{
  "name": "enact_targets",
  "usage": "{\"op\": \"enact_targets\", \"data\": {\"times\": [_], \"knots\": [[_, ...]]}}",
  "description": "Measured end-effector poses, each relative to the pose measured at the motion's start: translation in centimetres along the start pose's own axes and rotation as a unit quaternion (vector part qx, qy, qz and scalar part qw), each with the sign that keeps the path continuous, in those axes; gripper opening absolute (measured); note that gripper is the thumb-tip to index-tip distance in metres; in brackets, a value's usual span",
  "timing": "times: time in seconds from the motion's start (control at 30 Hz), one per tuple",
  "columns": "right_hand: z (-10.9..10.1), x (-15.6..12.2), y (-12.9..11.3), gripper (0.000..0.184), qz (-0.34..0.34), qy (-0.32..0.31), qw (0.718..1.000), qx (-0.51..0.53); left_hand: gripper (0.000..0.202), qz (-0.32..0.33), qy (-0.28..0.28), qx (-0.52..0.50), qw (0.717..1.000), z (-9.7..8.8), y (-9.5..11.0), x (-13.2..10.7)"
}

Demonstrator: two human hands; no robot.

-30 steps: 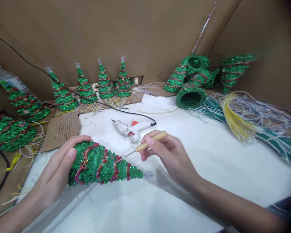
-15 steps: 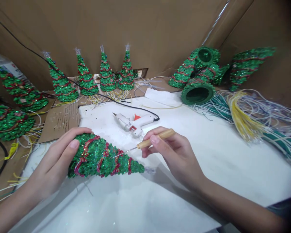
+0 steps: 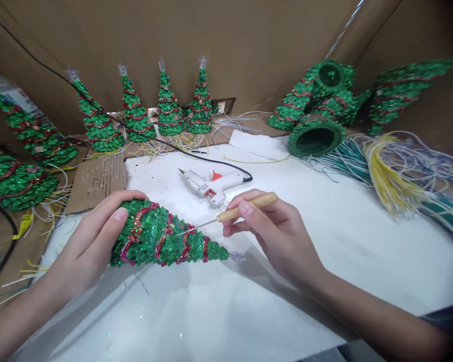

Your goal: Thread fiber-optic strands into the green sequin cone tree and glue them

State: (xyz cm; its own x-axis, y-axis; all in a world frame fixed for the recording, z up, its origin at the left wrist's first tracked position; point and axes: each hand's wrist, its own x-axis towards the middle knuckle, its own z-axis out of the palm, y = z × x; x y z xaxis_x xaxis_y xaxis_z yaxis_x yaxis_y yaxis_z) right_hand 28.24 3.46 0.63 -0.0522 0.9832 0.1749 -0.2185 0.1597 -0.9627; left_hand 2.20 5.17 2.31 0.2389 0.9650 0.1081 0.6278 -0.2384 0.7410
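Observation:
A glittery green Christmas tree ornament (image 3: 173,239) with red garland lies on its side, its tip pointing right. My left hand (image 3: 90,241) grips it round the wide base, thumb on top. In my right hand (image 3: 275,231) is an awl (image 3: 245,207) with a pale wooden handle, pinched between thumb and fingers. The awl's thin metal point meets the tree's side between garland bands; whether it has gone in I cannot tell. Just beyond my right hand, a white glue gun (image 3: 213,186) with a red trigger rests on the white sheet (image 3: 362,241).
Several finished-looking trees with clear stars, one a tree (image 3: 200,103), stand along the back and left. Overturned hollow trees (image 3: 317,138) pile up at the back right beside bundled wires (image 3: 392,176). A black cord (image 3: 166,143) crosses the back. Cardboard walls (image 3: 226,45) enclose the area.
The whole view has shifted slightly, so the background sits a little higher and further right. Both hands keep their grips, and the awl's point stays at about the same part of the tree.

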Motion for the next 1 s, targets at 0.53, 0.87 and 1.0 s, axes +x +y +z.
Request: {"op": "enact_targets", "data": {"times": [0.53,0.87,1.0], "knots": [[0.2,-0.2,-0.5,0.018,-0.023,0.013,0.999,-0.044,0.037,-0.024,0.0,-0.031,0.999,0.2,-0.3,0.1],[0.1,-1.2,-0.9,0.013,-0.158,-0.01,0.972,-0.172,0.037,-0.023,0.004,-0.031,0.999,0.1,-0.2,0.0],[0.1,-1.2,-0.9,0.012,-0.151,-0.004,0.972,-0.178,0.037,-0.025,0.003,-0.03,0.999,0.1,-0.3,-0.1]]}}
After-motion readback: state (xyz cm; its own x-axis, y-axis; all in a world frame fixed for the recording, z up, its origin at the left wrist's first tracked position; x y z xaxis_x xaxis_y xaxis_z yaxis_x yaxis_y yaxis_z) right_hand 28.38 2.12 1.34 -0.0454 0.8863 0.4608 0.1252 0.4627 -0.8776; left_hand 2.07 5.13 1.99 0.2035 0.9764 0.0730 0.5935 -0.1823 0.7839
